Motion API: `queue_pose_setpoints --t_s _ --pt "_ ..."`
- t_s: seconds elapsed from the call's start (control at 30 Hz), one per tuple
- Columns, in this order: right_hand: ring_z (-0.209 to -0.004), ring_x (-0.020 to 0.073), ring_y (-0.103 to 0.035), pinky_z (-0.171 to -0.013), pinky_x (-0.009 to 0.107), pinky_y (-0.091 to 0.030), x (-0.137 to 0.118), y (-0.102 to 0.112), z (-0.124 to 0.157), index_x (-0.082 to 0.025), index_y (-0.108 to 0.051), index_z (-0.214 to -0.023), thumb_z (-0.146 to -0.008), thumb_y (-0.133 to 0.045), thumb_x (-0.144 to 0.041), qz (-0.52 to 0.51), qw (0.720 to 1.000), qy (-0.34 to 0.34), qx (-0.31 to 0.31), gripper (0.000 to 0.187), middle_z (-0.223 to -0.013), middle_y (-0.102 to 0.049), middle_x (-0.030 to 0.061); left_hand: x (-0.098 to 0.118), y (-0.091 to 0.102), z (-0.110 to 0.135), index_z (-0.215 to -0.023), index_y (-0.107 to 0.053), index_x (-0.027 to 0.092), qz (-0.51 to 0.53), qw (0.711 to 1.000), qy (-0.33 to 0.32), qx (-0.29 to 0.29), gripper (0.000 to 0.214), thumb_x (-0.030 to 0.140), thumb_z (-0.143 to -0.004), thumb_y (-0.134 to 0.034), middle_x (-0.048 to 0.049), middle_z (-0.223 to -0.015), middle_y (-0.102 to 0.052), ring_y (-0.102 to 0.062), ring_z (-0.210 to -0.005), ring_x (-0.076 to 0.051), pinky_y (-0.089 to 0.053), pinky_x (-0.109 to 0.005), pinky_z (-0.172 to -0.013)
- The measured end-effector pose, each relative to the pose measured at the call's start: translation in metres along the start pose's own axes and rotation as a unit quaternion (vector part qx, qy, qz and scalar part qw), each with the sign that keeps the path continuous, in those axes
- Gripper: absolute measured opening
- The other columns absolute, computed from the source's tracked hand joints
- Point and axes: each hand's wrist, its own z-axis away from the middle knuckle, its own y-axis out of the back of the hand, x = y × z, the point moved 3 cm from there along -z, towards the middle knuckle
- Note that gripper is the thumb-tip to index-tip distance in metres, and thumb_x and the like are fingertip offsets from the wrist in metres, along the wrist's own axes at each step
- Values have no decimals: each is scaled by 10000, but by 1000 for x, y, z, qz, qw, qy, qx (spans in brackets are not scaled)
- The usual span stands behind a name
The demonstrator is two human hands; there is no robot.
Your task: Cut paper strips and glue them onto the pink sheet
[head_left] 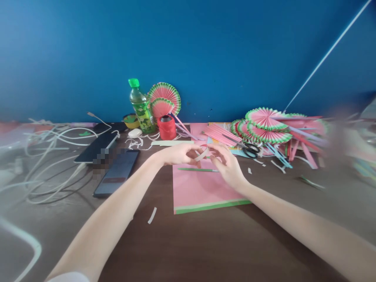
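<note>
Above a pink sheet of paper [196,192] with a pale and green border along its near edge, my left hand [180,153] and my right hand [227,166] come close together. A short white paper-like strip [202,155] runs between their fingertips, slightly curved. The fingers of each hand are bent and pinched around its ends, though the exact contact is small and partly hidden. A thin green stick-like piece [196,169] with a pale tip lies on the pink sheet just below my hands.
Black-handled scissors [251,150] lie beyond my right hand, near pleated pink-and-green paper fans [266,123]. At the back stand a green-capped bottle [142,109] and a red container [167,128]. Phones [119,172] and white cables [53,156] lie left. A white scrap [152,215] lies in front.
</note>
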Motion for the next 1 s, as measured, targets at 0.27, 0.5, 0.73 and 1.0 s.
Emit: queue_pose_setpoints --t_s 0.27,0.5,0.73,1.0 --pt "-1066 197 -492 -934 414 -388 -3 1 3 -246 -495 -1068 -801 -465 -190 16 1000 8 23 275 -1118 -537 61 -16 3 -5 -943 -547 170 5 1000 -12 -3 272 104 -681 -517 -18 -819 -647 -585 -846 -136 -415 -280 -757" --pt "-1077 196 -485 -945 408 -390 5 -2 2 -245 -457 -1088 -769 -575 -302 -26 999 -8 37 346 -1143 -506 72 -15 2 -6 -812 -613 151 -70 997 -36 -7 189 103 -655 -521 -19 -838 -643 -562 -790 -131 -399 -255 -701" --pt "-1096 194 -496 -966 392 -383 6 -4 3 -234 -493 -1011 -793 -547 -325 -44 999 -6 17 242 -1137 -523 75 -14 0 -7 -798 -641 148 -65 998 -22 -5 172 118 -658 -547 -16 -824 -643 -552 -776 -126 -396 -235 -686" --pt "-1105 215 -504 -910 381 -413 1 -1 5 -212 -497 -859 -816 -500 -366 -18 999 -39 15 160 -1165 -546 100 -10 -6 -8 -848 -656 162 -21 1000 -9 -3 219 120 -655 -562 -26 -863 -669 -582 -777 -132 -418 -239 -678"
